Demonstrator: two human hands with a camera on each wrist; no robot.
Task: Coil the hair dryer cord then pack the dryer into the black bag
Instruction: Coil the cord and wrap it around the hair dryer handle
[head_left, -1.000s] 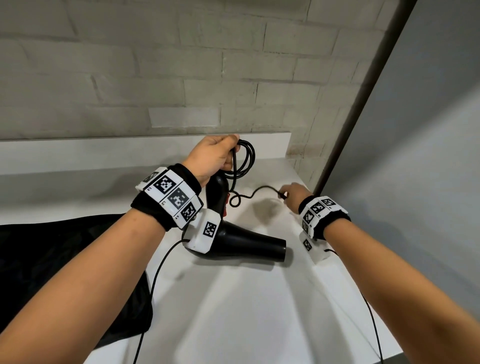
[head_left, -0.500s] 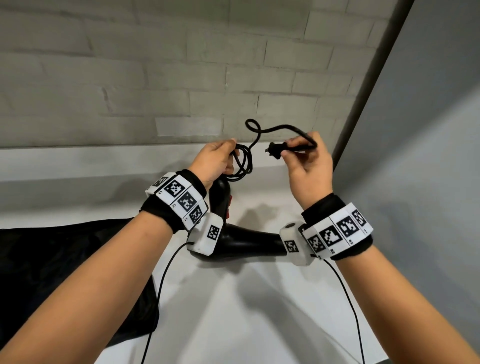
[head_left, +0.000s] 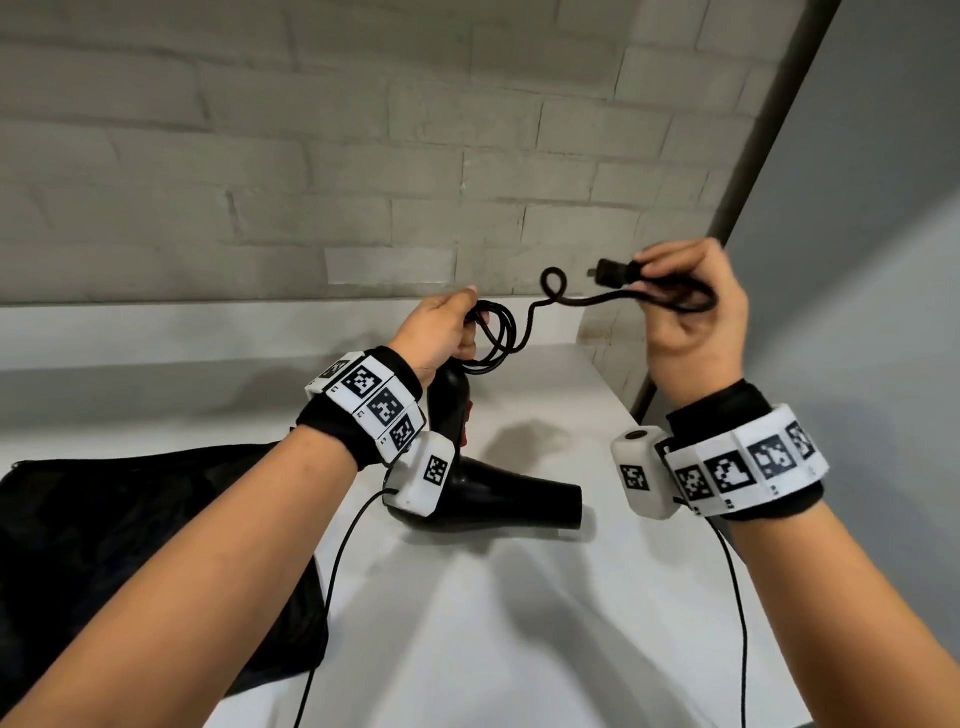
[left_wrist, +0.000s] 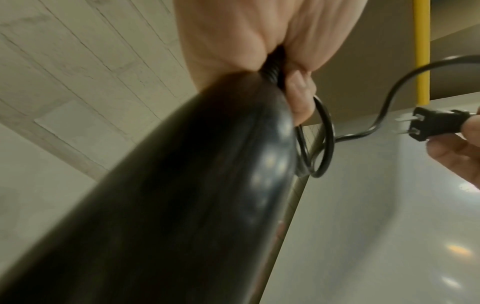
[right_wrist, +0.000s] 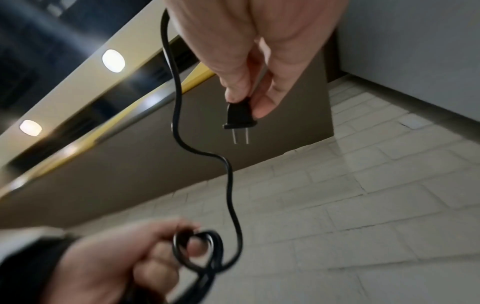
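- Nearly coiled: left hand (head_left: 441, 332) grips cord (head_left: 498, 338) loops at the dryer (head_left: 498, 493) handle.
- Right hand (head_left: 691, 322) pinches plug (head_left: 613, 273).
- Bag (head_left: 130, 545) unpacked.

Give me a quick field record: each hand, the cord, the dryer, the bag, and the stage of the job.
left hand: grips the coiled loops at the top of the dryer handle
right hand: pinches the plug, raised
cord: a few loops coiled, last stretch loose between the hands
hair dryer: nozzle end low by the white table
black bag: lies on the table, left
stage: coiling nearly done, packing not started
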